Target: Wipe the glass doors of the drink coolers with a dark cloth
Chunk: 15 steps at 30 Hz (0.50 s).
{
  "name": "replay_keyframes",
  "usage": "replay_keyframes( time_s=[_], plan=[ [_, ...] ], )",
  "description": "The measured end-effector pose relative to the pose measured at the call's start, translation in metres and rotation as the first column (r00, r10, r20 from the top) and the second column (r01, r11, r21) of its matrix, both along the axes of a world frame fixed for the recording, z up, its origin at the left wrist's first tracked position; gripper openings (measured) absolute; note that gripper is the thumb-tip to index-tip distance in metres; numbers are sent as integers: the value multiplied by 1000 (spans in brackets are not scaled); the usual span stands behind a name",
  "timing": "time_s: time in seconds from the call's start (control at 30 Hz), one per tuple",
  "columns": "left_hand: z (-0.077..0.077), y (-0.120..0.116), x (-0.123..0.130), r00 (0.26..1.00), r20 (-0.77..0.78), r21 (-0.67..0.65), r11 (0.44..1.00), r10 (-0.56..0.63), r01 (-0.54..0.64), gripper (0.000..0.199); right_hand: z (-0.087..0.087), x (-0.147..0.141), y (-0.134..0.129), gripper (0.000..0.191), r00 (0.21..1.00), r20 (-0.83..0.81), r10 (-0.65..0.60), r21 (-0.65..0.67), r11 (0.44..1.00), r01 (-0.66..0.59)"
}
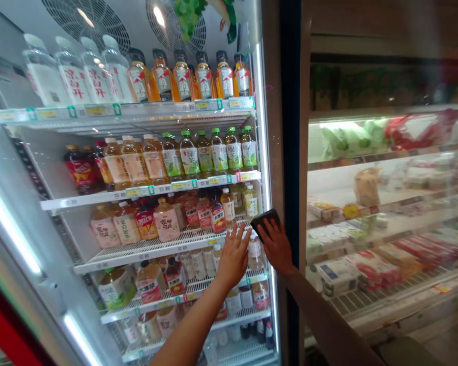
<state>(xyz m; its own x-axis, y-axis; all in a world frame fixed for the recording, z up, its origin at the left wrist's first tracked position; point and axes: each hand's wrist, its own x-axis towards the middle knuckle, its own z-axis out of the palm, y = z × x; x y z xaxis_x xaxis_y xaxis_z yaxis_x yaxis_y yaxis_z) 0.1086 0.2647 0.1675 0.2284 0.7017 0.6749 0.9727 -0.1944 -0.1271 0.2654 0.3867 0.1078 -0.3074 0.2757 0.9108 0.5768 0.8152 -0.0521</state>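
My left hand (233, 258) is stretched out with its fingers spread, holding nothing. It is in front of the third shelf's front edge (193, 251) of a lit drinks fridge; whether it touches anything there I cannot tell. Close beside it, my right hand (278, 250) grips a flat black object (264, 219) that looks like a phone or a wallet, near the fridge's right frame (273, 152). Nearest to the hands are a yellow-labelled tea bottle (228, 205) and a pale drink bottle (251, 202). Part of the lower shelf is hidden behind my left hand.
Higher shelves carry clear water bottles (95, 71), amber bottles (183, 76) and green tea bottles (191, 155). Several bottles, including a big ice tea bottle (175, 277), stand lower. To the right, an open chilled case holds wrapped vegetables (345, 140) and packaged food (374, 269).
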Motion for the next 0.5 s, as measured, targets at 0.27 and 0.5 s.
replay_keyframes(
  time_s=[0.27, 0.5],
  plan=[
    [-26, -29, -44, 950, -187, 69, 968, 252, -243, 84, -19, -17, -13, 84, 999, 54, -2, -9, 1000, 3],
    [-35, -17, -67, 916, -219, -73, 931, 335, -358, 113, -19, 3, 14, 85, 996, -27, -85, -35, 996, 84]
  ],
)
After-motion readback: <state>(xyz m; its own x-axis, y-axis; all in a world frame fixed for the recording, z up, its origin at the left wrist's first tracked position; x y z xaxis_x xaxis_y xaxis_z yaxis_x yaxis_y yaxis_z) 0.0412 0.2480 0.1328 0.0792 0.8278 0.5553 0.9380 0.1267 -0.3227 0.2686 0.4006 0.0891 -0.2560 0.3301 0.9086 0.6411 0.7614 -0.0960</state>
